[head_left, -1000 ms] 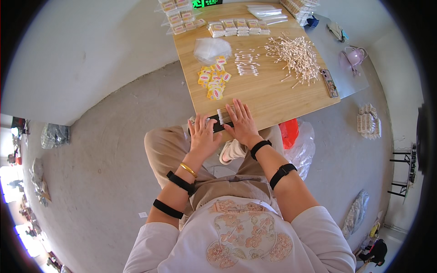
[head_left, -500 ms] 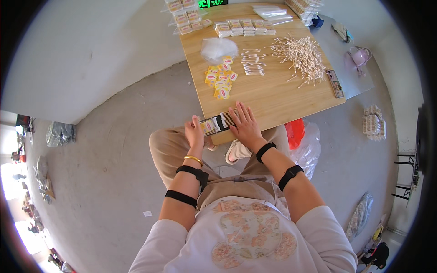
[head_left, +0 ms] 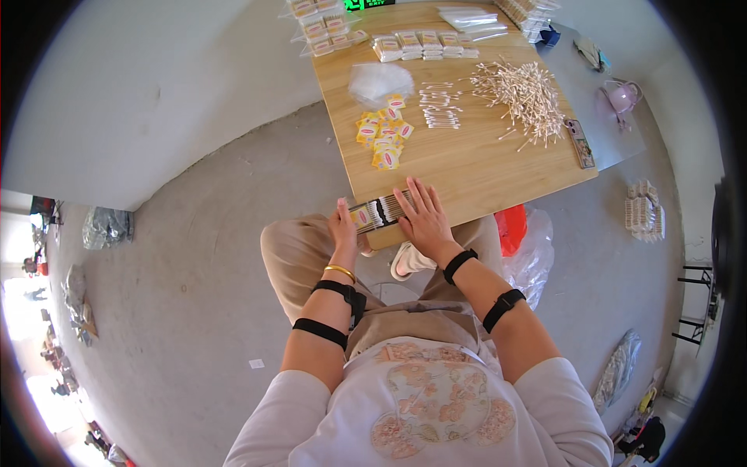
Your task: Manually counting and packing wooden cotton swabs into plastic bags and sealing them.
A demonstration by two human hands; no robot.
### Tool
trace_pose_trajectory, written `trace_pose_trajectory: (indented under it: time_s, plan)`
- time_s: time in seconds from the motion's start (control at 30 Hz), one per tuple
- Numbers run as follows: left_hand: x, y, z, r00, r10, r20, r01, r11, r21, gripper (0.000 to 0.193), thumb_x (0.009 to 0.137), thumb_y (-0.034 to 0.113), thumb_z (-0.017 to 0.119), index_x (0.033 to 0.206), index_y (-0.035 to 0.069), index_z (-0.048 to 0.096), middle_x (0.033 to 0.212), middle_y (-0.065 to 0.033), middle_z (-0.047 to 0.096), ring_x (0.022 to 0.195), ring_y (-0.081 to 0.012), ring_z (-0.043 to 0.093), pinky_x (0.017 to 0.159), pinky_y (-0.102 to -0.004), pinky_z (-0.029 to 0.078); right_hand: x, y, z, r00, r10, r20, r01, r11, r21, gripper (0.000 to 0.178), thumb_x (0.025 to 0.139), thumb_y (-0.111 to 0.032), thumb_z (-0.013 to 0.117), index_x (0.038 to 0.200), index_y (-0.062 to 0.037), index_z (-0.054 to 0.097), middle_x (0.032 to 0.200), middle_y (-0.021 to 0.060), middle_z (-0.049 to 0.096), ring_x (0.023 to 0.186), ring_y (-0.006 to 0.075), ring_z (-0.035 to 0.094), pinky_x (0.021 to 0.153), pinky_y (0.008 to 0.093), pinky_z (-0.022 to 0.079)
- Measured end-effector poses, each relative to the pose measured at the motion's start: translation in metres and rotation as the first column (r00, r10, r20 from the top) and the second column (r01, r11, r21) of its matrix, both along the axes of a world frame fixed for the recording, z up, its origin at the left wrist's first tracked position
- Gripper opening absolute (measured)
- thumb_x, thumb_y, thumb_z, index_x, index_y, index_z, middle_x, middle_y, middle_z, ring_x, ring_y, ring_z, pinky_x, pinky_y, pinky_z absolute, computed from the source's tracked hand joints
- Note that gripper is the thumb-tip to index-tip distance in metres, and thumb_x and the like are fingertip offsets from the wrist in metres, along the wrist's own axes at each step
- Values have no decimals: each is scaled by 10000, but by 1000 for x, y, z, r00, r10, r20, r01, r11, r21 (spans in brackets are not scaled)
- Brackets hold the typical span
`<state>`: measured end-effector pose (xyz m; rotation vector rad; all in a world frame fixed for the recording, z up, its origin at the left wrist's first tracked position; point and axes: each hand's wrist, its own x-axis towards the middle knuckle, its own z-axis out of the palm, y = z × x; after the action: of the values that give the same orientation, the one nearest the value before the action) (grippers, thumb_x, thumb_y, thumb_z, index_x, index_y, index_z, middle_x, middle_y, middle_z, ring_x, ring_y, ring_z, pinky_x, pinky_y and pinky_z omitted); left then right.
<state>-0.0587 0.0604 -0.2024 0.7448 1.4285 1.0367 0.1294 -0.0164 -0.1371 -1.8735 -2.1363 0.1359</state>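
Note:
At the near-left edge of the wooden table, my left hand is closed on the end of a small clear packet. A yellow and white card and cotton swabs show in that packet. To its right, cotton swabs lie side by side on a narrow black surface. My right hand rests flat over them, fingers stretched out and partly covering the swabs. Farther back are a pile of yellow and white cards, a stack of clear bags and short rows of swabs.
A big heap of loose swabs covers the table's right side, with a phone near the edge. Filled packets line the back. More packets are stacked at the far left. A red bag hangs below the table.
The whole view has shifted slightly. My left hand appears to have edged a little to the right with the packet; my right hand stays flat on the swabs.

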Motion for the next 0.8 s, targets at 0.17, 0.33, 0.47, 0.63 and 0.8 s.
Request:
trace_pose_trajectory:
  time_s: [0.17, 0.33, 0.47, 0.63, 0.8]
  plan:
    - [-3, -2, 7, 997, 1, 80, 1, 1000, -23, 514, 986, 547, 519, 773, 81, 561, 715, 13, 545, 627, -86, 475, 551, -279, 403, -8, 0, 3, 1000, -7, 14, 7, 1000, -10, 618, 963, -297, 503, 1532, -162, 304, 1600, 160, 226, 1482, 329, 211, 1208, 502, 160]
    - [-4, -2, 9, 999, -7, 36, 8, 1000, -4, 518, 999, 533, 500, 801, 62, 585, 715, 12, 544, 619, -80, 467, 543, -271, 398, -19, -2, -3, 1000, 6, 21, -5, 1000, -16, 627, 964, -314, 507, 1536, -171, 295, 1605, 162, 213, 1483, 342, 203, 1206, 517, 154]
    - [4, -3, 12, 997, 47, 58, -48, 999, 19, 528, 1004, 528, 492, 801, 51, 591, 699, 16, 539, 597, -70, 446, 520, -272, 377, -28, 0, -8, 1000, 12, 16, -11, 1000, -11, 656, 954, -346, 525, 1538, -162, 289, 1605, 173, 206, 1485, 347, 196, 1206, 520, 147]
    - [2, 0, 10, 999, 38, -12, -38, 999, 7, 522, 1026, 468, 482, 884, -9, 640, 716, 10, 576, 606, -58, 448, 522, -256, 383, -33, 2, -5, 1000, 29, -4, -29, 1000, -10, 702, 940, -403, 547, 1534, -132, 289, 1602, 182, 208, 1488, 346, 187, 1210, 509, 143]
    - [7, 1, 15, 993, 49, -111, -39, 995, 89, 541, 1036, 450, 467, 888, -40, 642, 689, -13, 573, 613, -79, 461, 540, -288, 414, -48, 4, -6, 999, 33, -23, -34, 997, -72, 784, 923, -450, 570, 1531, -60, 265, 1606, 192, 195, 1492, 348, 172, 1214, 489, 134]
